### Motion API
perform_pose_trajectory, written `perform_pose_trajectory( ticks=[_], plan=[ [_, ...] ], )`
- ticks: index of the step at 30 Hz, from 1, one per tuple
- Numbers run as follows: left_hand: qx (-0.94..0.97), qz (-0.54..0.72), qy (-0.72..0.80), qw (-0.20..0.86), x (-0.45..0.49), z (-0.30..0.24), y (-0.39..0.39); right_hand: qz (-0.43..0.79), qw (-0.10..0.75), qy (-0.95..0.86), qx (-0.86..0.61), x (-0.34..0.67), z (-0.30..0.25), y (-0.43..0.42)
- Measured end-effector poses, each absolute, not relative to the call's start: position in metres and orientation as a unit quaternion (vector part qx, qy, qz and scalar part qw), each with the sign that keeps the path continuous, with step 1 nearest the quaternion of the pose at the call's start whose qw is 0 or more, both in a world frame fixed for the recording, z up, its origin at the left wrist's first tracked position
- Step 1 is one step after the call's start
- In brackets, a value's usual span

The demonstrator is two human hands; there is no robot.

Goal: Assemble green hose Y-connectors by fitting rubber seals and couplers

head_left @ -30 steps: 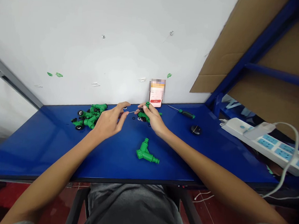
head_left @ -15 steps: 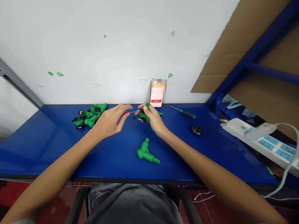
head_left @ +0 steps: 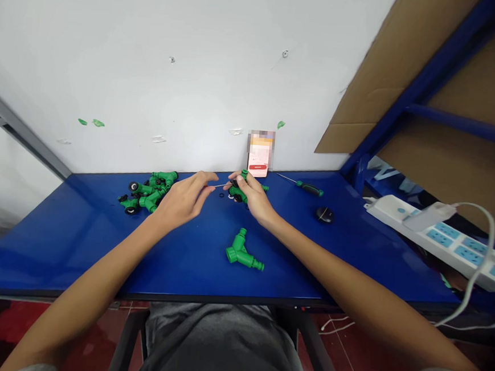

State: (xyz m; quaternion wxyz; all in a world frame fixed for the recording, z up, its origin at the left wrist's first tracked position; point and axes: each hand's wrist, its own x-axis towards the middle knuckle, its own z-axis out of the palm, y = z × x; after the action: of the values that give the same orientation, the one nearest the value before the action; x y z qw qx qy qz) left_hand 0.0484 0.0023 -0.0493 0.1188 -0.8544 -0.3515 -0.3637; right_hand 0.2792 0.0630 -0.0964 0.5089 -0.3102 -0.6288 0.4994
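No brand or model marking can be read on any item in view. The only printed item, an upright card standing against the wall at the back edge of the table, is pixelated across its top and middle, leaving orange and white areas and a red bar near its foot; its wording is illegible. The white power strip at right has blue socket faces and no readable text. The left hand is partly closed, its fingertips appearing to pinch a thin metal pin whose tip points at the right hand. The right hand is closed around a green plastic hose fitting with a dark part at its end, held just above the blue table. Small black rings lie on the table directly below the hands. A loose pile of similar green fittings, some with black ends, sits left of the hands. A Y-shaped green fitting lies alone nearer the table's front edge. To the right lie a green-handled screwdriver and a round black object.
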Motion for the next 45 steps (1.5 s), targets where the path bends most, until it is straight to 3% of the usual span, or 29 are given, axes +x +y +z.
perform_pose_trajectory(
  ticks=[7, 11, 16, 19, 22, 27, 29, 32, 36, 38, 42, 45],
  plan=[
    [-0.829, -0.423, -0.364, 0.036, 0.056, -0.052, -0.002, 0.456, 0.522, -0.657, -0.297, 0.28, -0.091, 0.06],
    [-0.757, -0.457, -0.44, -0.155, 0.065, -0.052, -0.006, 0.404, 0.523, -0.681, -0.314, 0.282, -0.09, 0.055],
    [-0.659, -0.374, -0.456, -0.466, 0.063, -0.047, -0.001, 0.314, 0.521, -0.724, -0.325, 0.289, -0.083, 0.054],
    [-0.609, -0.354, -0.433, -0.563, 0.06, -0.046, 0.002, 0.283, 0.514, -0.743, -0.32, 0.291, -0.079, 0.053],
    [-0.672, -0.343, -0.44, -0.487, 0.058, -0.048, 0.002, 0.272, 0.509, -0.751, -0.321, 0.29, -0.078, 0.051],
    [-0.845, -0.305, -0.438, -0.033, 0.054, -0.052, -0.004, 0.31, 0.511, -0.739, -0.31, 0.288, -0.075, 0.046],
    [-0.853, -0.292, -0.431, 0.035, 0.052, -0.051, -0.005, 0.317, 0.513, -0.738, -0.304, 0.288, -0.073, 0.044],
    [-0.842, -0.315, -0.432, -0.076, 0.053, -0.049, -0.004, 0.301, 0.512, -0.747, -0.299, 0.29, -0.071, 0.045],
    [-0.691, -0.352, -0.41, -0.48, 0.06, -0.052, 0.0, 0.268, 0.504, -0.77, -0.286, 0.292, -0.071, 0.046],
    [-0.603, -0.351, -0.39, -0.601, 0.062, -0.054, 0.001, 0.26, 0.495, -0.781, -0.28, 0.292, -0.071, 0.045],
    [-0.589, -0.357, -0.377, -0.619, 0.063, -0.057, 0.001, 0.247, 0.495, -0.787, -0.274, 0.291, -0.071, 0.043],
    [-0.686, -0.369, -0.397, -0.485, 0.063, -0.055, -0.002, 0.238, 0.503, -0.782, -0.28, 0.29, -0.071, 0.042]
  ],
)
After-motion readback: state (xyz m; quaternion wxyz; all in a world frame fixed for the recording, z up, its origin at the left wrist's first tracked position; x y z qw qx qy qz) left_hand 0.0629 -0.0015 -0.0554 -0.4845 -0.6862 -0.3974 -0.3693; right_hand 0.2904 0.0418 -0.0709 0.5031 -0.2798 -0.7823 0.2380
